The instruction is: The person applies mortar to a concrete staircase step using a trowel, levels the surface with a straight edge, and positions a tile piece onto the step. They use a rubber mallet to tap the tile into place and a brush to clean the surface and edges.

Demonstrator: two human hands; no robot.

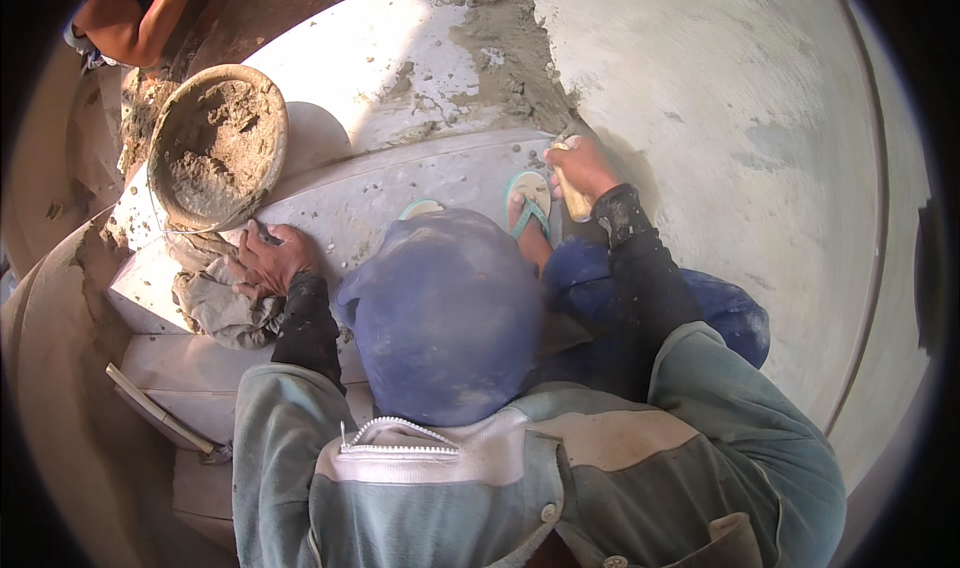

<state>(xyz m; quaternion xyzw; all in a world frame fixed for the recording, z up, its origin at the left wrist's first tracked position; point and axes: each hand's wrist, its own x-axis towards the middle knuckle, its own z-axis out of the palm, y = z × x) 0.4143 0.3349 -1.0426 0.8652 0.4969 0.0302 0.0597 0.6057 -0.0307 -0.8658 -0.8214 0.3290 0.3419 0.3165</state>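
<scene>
My right hand [588,168] is wrapped round the pale wooden handle [573,196] of a hand tool that looks like a trowel. Its working end meets wet grey mortar [520,88] along the joint between the steps and the wall; the blade is mostly hidden. On the left, my left hand [275,260] rests with bent, spread fingers on the edge of a crumpled grey rag [225,298], beside the step's surface. Just beyond it a round bucket [278,118] tilts toward me, with mortar [225,148] inside.
Pale steps [420,183] bear mortar crumbs and smears. A plastered wall [700,98] rises on the right. My sandalled foot [529,208] stands on a step. A light strip [160,408] lies lower left. Another person's bent limb [140,23] shows at the top left.
</scene>
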